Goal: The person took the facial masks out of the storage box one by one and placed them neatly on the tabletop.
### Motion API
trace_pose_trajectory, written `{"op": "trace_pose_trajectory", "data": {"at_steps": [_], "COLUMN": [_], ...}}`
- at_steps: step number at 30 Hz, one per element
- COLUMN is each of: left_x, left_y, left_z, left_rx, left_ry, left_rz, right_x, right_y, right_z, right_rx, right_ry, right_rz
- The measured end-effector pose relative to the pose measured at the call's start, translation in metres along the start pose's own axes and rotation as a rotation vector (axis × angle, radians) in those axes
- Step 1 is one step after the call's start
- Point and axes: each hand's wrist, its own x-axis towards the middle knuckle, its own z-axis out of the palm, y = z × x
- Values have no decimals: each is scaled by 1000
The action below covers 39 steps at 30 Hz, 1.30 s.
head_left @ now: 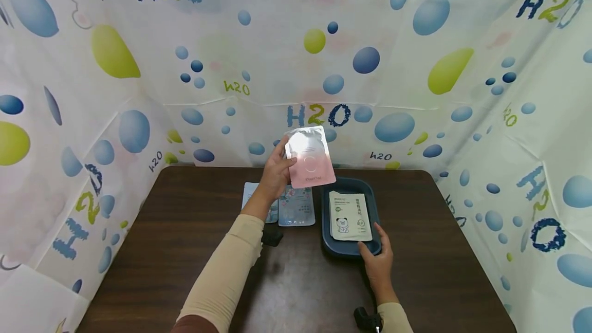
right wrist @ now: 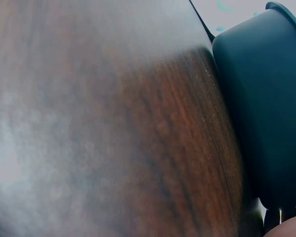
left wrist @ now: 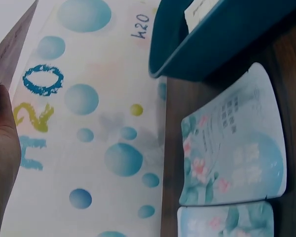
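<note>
My left hand (head_left: 277, 168) pinches a pink and silver sheet mask packet (head_left: 311, 161) by its left edge, raised above the back of the table. At the front right corner of a dark blue plastic tray (head_left: 327, 238), my right hand (head_left: 380, 261) grips the rim, thumb at the front and fingers along the right side. White packets (head_left: 350, 215) with a bear print lie stacked in the tray. Two light blue floral packets (head_left: 296, 207) lie left of the tray, one partly hidden by the left forearm. In the left wrist view the raised packet (left wrist: 10, 54) shows edge-on.
The dark wooden table (head_left: 430, 271) meets a white curtain (head_left: 277, 30) printed with blue and green bubbles at its back. Black camera mounts sit on both wrists. A white sheet-like surface (head_left: 37, 302) shows at the lower left.
</note>
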Motion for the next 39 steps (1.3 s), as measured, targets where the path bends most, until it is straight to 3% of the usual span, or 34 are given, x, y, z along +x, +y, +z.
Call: {"op": "trace_pose_trajectory", "data": {"at_steps": [10,16,21,28,39], "left_x": [-5,-10,-15,-21,-33], "left_y": [20,33,45,61,69], "left_z": [-23,-39,-56,-77,-105], "left_rx": [47,102,132,146,212], "left_ry": [65,73,65,119,205], "left_rz": [-2,23,44,46,33], "right_x": [1,2,-3,-9,-8], "right_y": [1,-2,-16,-33,-33], "right_z": [-1,-1,0,1,-1], "right_rx": [13,1,12,18,29], "right_ry": [-9,-3,-5,-20,-26], "right_rz": [6,5,-1,-2,5]}}
